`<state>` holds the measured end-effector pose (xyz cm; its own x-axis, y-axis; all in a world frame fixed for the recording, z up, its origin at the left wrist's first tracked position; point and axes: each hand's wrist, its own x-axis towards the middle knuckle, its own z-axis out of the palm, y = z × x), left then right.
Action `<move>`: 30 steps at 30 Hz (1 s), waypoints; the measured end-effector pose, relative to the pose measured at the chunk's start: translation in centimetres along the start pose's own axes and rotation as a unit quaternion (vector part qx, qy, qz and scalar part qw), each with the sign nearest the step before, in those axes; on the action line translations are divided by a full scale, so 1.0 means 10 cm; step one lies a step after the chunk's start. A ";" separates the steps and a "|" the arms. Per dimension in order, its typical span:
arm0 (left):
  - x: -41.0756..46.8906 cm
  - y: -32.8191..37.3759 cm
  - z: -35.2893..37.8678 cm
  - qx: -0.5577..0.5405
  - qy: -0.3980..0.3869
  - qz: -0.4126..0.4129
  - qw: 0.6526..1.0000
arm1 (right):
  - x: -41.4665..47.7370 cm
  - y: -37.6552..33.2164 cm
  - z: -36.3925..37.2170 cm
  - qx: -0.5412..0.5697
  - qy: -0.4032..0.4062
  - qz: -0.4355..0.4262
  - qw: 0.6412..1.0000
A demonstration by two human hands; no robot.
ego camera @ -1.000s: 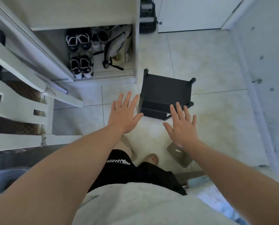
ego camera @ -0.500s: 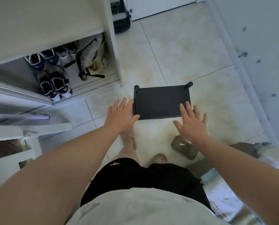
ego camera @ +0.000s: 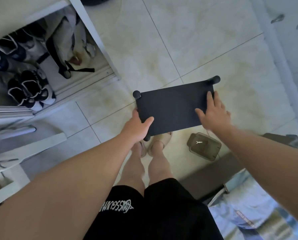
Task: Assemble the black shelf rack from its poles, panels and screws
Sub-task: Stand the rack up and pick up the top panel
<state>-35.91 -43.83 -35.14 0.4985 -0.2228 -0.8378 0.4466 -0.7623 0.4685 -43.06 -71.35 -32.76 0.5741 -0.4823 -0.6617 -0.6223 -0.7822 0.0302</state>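
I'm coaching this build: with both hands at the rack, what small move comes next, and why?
Probably curl the right hand round the right edge of the black shelf rack: it lies flat on top, fingers straight, while the left hand grips the near-left corner.

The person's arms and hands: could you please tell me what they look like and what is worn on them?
The left arm and right arm are bare, with no sleeves in view. The left hand and right hand are ungloved; no watch or bracelet shows at either wrist.
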 end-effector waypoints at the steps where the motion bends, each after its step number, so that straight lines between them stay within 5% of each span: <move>1: 0.04 0.01 0.02 -0.025 0.003 -0.003 1.000 | 0.07 -0.01 0.00 0.032 0.003 0.018 0.999; 5: 0.16 0.12 0.07 -0.103 0.019 -0.064 0.992 | 0.29 -0.01 -0.12 0.223 -0.035 0.114 0.967; 9: 0.12 0.37 -0.03 -0.179 0.049 -0.136 0.973 | 0.29 0.01 -0.37 0.442 -0.103 0.177 0.874; 30: -0.15 3.14 -0.86 -0.196 0.106 0.038 0.974 | 0.53 0.58 -2.54 0.500 0.070 0.023 0.863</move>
<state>-16.28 -62.18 -16.76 0.6647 -0.1082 -0.7392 0.6308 -0.4489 0.6329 -30.10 -88.47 -17.04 0.5519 -0.6011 -0.5780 -0.7539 -0.0635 -0.6539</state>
